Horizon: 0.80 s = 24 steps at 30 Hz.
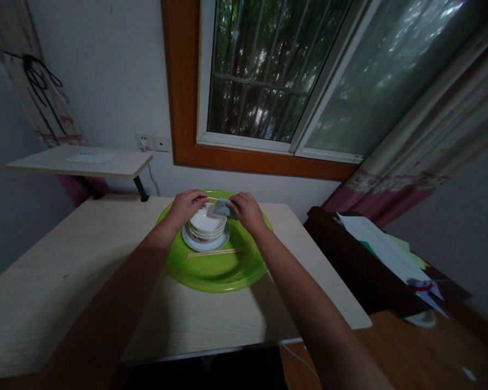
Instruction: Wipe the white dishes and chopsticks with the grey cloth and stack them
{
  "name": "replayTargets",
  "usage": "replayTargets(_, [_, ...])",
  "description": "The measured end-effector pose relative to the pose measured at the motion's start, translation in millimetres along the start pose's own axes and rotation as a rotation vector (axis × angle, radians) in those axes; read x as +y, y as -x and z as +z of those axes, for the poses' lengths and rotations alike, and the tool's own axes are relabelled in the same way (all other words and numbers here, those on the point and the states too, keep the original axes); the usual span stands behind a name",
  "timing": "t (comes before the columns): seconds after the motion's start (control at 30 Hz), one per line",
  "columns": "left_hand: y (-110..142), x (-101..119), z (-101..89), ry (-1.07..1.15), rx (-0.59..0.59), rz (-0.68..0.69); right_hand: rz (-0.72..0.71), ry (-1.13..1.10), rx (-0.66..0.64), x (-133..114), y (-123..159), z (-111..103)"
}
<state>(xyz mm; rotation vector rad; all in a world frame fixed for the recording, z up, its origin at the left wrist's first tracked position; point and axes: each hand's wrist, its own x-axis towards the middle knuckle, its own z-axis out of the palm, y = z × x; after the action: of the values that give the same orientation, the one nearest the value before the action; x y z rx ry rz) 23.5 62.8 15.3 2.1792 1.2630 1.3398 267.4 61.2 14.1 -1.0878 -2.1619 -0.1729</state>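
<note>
My left hand (pixel 187 206) is closed on one end of a light chopstick (pixel 213 198), held above a stack of white bowls (pixel 208 221). In my right hand (pixel 247 209) is a grey-green cloth (pixel 223 208), pinched at the chopstick's other end; whether it wraps right round the stick cannot be seen. Under the bowls lies a white plate (pixel 205 247), inside a round green plastic basin (pixel 219 281). Light wooden chopsticks (pixel 215 252) rest in the basin, just in front of the plate.
The basin stands on a pale wooden table (pixel 85 254), whose right edge drops to a brown floor (pixel 390 346). A small raised shelf (pixel 81 161) occupies the back left. Right of the table is a dark cabinet (pixel 350 254) with papers. Behind are a wall and a window (pixel 276 76).
</note>
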Motion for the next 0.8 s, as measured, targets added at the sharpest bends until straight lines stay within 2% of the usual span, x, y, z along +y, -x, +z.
replayTargets(0.2, [3.3,5.6,6.2,-0.066,-0.111,0.128,-0.127,0.023,-0.051,-10.0,0.1,0.0])
replayTargets(0.53, [3.3,6.5,8.1,-0.070,-0.092,0.156,-0.137,0.034,-0.055,-11.9,-0.4,-0.6])
replayTargets(0.67, [2.1,8.0,4.9,-0.085,-0.022,0.129,-0.107,0.032,-0.027,-9.9,-1.2,-0.7])
replayTargets(0.8, [0.3,3.7,-1.9,-0.042,0.148,0.021,-0.026,0.040,0.025,-1.0,-1.6,0.7])
